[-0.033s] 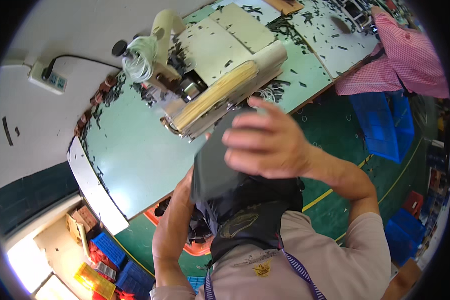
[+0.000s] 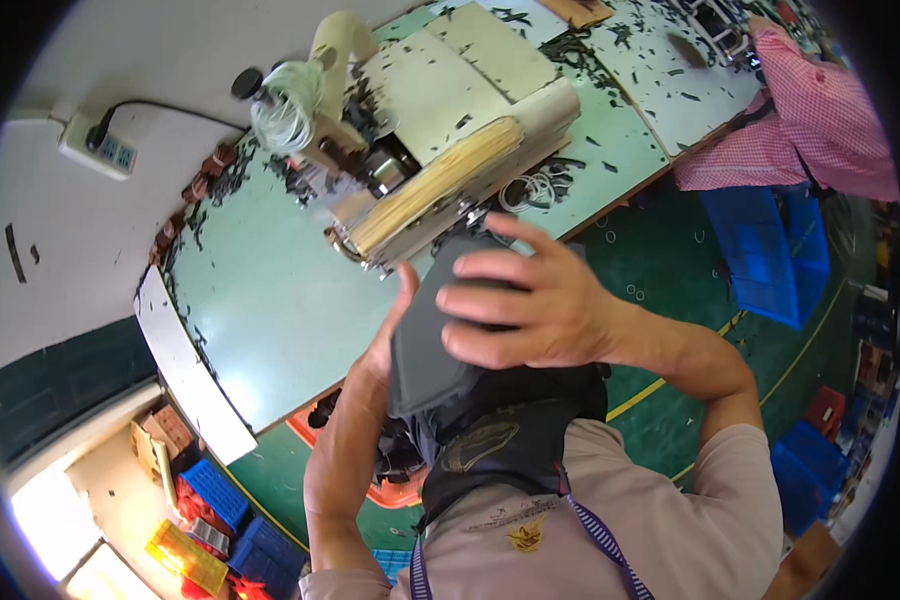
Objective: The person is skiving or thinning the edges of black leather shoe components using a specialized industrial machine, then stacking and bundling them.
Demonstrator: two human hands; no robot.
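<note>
A dark grey flat panel (image 2: 425,355) with rounded corners is held tilted above my lap, just in front of the table edge. My left hand (image 2: 392,325) grips its left edge. The thumb points up along that edge, while the other fingers are hidden behind the panel. Over the panel's upper face lies my right hand (image 2: 545,305), its fingers spread and slightly bent. Just beyond the panel stands a cream bench machine (image 2: 540,115) with a yellowish strip along its near side. A small metal part (image 2: 472,213) on the machine sits close to the panel's far end.
Dark scraps litter the pale green table (image 2: 270,330) and the machine top. A power strip (image 2: 95,148) is on the wall at left. Blue crates (image 2: 765,255) stand on the green floor at right, below a pink checked cloth (image 2: 820,120). More crates (image 2: 215,495) sit lower left.
The panel has shifted a little toward me, showing more of my left thumb beside its edge. My right hand has moved slightly down and its fingers look less blurred.
</note>
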